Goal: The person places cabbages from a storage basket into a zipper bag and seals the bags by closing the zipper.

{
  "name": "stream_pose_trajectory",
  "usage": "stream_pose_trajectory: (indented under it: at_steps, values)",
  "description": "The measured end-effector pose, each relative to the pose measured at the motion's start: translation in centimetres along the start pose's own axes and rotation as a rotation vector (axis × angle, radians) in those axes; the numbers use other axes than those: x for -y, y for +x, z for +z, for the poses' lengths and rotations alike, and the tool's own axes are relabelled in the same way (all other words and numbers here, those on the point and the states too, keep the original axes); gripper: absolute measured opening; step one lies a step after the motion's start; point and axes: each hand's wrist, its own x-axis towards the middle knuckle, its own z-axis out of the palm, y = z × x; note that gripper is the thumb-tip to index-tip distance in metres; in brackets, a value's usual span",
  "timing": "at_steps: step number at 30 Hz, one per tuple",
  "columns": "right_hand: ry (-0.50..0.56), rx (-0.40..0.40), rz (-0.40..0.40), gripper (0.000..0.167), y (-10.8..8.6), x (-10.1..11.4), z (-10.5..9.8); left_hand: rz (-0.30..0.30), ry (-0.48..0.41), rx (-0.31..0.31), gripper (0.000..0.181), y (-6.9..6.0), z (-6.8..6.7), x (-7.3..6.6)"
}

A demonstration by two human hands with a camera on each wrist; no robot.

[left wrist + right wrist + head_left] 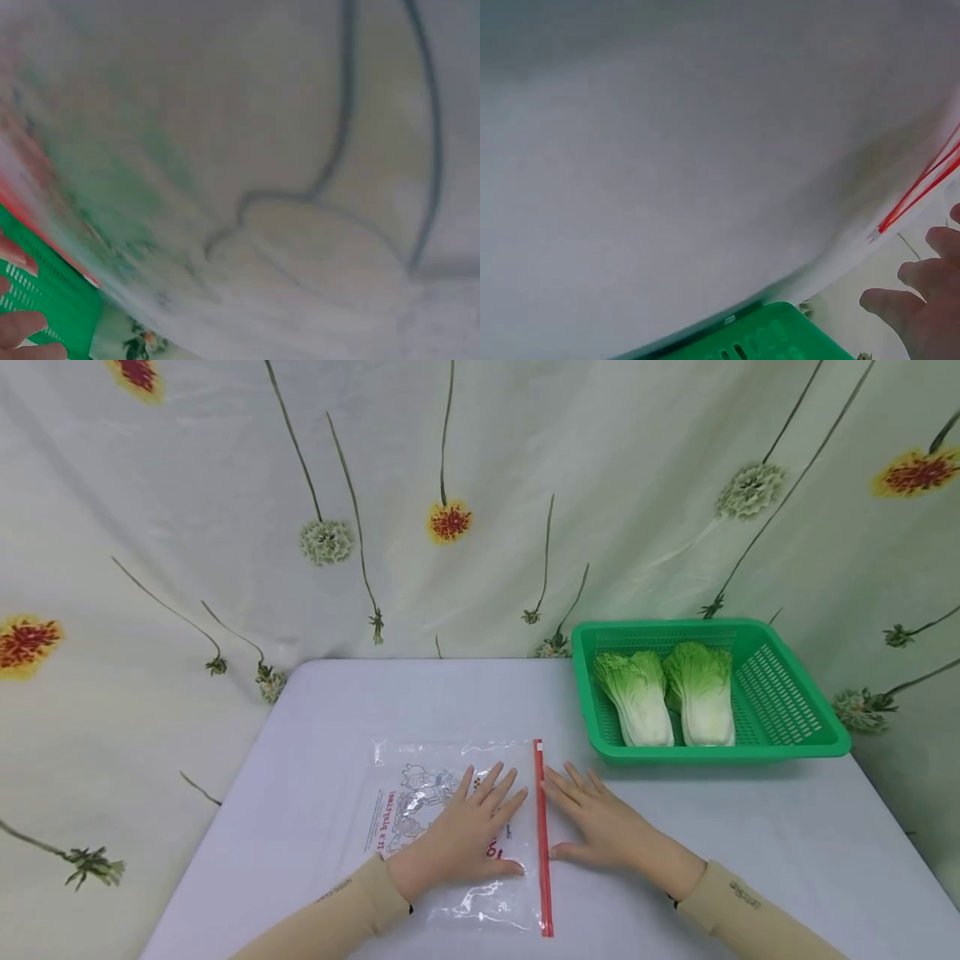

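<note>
My left hand (468,835) lay spread over the clear bag (427,787) on the table (315,752), gripping nothing; my right hand (609,828), fingers extended and empty, was beside its red strip (543,843). Only the right wrist view showed separate red lines, seemingly parted edges.

The left arm (330,910) enters from the near left and reaches far and right; the right arm (750,914) enters from the near right and reaches far and left. Both wear beige sleeves to the wrist, each with small dark print near the cuff. The left hand (461,839) has its back up, fingers straight and spread, pointing far and right, thumb stretched out to the right. The right hand (603,827) also has its back up, fingers extended and slightly parted, pointing far and left, thumb out to the left. The two hands are near each other, not touching.
</note>
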Motion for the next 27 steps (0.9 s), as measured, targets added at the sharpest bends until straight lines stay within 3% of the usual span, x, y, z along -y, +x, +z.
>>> stream_pose_trajectory:
  at_steps: [6, 12, 19, 27]
  values:
    - [0.014, 0.059, 0.047, 0.087, -0.3, -0.5, 0.7, 0.004, 0.034, 0.100, 0.100, 0.0, 1.3, -2.0]
    - [0.025, 0.122, 0.087, 0.087, -0.3, -0.9, 1.7, -0.011, 0.033, 0.160, 0.102, 0.0, 1.3, -2.3]
    - [0.036, 0.149, 0.099, 0.088, 0.0, -0.8, 2.1, -0.016, -0.115, 0.247, 0.103, 0.0, 1.7, -1.5]
    - [-0.001, 0.118, 0.066, 0.078, 0.4, 0.0, 1.7, -0.022, -0.241, 0.264, 0.104, 0.6, 1.9, -1.2]
